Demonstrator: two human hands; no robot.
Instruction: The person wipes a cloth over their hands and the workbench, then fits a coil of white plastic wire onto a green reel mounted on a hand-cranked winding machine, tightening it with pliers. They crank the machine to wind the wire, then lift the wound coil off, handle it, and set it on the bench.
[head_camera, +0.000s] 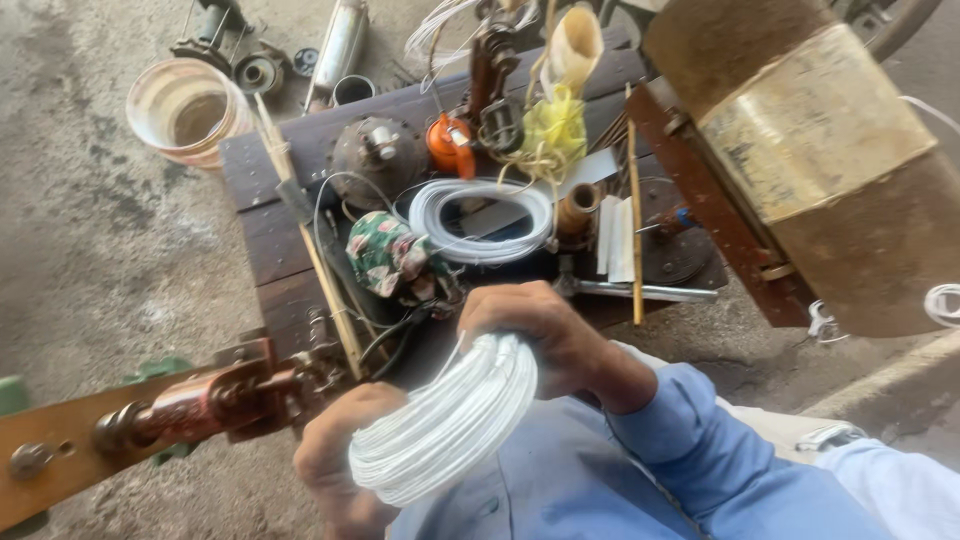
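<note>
Low in the middle of the frame I see both hands closed on a thick round coil of white insulated wire, which is held up off the dark wooden tabletop just in front of the blue-shirted chest. My right hand wraps over the coil's upper edge, its grip fully curled around the bundle, with the blue sleeve running off toward the lower right. My left hand cups the coil's lower left edge from beneath; its grip looks closed on the wire too, though the fingers are mostly hidden behind the coil, so I can't be sure how tightly. Above the hands, near the centre of the frame, a second, flatter loop of white wire lies on the tabletop, and just left of it sits a bunched floral cloth in green and pink. A small orange spool stands further up. In the upper left a pale plastic bucket rests on the concrete floor, and a large rusty brown metal drum fills the upper right.
</note>
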